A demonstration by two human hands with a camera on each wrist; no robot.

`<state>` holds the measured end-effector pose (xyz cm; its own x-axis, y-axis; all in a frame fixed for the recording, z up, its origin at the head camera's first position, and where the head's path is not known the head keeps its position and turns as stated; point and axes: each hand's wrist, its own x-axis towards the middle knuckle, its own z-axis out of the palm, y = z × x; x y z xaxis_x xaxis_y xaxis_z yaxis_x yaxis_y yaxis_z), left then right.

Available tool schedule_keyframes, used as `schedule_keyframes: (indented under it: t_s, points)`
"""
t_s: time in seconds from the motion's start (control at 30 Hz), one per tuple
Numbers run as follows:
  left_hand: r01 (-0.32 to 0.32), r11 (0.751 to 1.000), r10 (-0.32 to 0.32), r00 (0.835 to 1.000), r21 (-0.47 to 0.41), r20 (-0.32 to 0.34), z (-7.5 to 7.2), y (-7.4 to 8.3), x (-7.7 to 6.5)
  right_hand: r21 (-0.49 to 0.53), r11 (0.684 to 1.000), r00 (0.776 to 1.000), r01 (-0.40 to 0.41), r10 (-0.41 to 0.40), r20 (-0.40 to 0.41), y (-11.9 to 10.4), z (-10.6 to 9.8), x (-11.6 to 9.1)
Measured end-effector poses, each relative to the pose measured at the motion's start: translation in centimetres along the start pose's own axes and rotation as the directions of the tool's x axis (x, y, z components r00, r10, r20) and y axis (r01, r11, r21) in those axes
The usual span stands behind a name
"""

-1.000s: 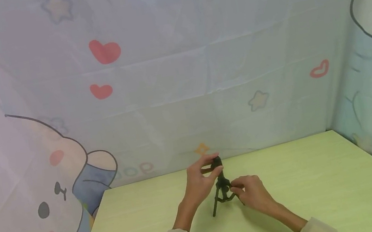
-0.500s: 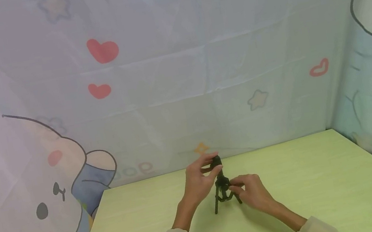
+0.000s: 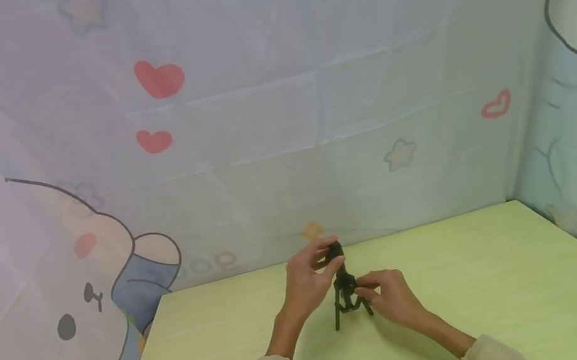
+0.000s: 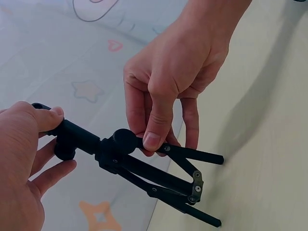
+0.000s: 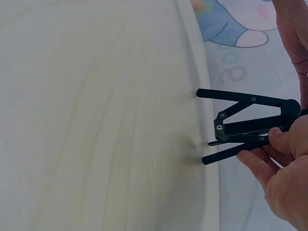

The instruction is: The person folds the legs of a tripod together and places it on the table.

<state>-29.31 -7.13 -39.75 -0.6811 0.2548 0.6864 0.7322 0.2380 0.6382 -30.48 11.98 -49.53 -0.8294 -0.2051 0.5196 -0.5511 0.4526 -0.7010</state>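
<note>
"Where do you see the black tripod (image 4: 156, 174)?"

"From my end it looks upright, between the two hands, near the middle of the tabletop (image 3: 483, 281); whether it touches down I can't tell."

"And the grip?"

"On my screen the left hand (image 3: 303, 276) has its fingers (image 4: 55, 175) curled round the top, thumb and fingertips parted with the post between; the right hand (image 3: 391, 298), lower and to the right, pinches one leg, thumb closed against fingers, just beside the round knob (image 4: 124, 141); I see a printed backdrop (image 3: 274, 163) along the far side."

Yellow-green table (image 3: 511, 276); pale backdrop (image 3: 267, 120) with cartoon rabbit (image 3: 21, 326); red hearts (image 3: 160, 80)
</note>
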Motion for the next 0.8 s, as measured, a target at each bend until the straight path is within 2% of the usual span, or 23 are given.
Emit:
schedule_keyframes:
  t_s: [0.2,0.37,0.47,0.8]
  points:
    - [0.007,1.000,-0.007,1.000,0.004,0.014,0.1,-0.1,0.1,0.019,1.000,1.000,0.006,-0.006,0.024,0.2,-0.3,-0.1]
    - [0.012,1.000,-0.013,1.000,0.011,0.026,0.4,-2.3,0.0,0.036,0.998,0.996,0.045,-0.048,0.080,0.4,-0.7,0.2]
    - [0.021,1.000,-0.021,1.000,-0.002,0.005,0.7,-3.5,-0.1,0.047,0.996,0.990,0.070,-0.075,0.121,0.6,-1.1,0.6]
    - [0.026,0.999,-0.026,1.000,-0.025,-0.001,0.5,-3.8,-0.6,0.050,0.995,0.977,0.084,-0.092,0.194,0.8,-1.4,0.6]
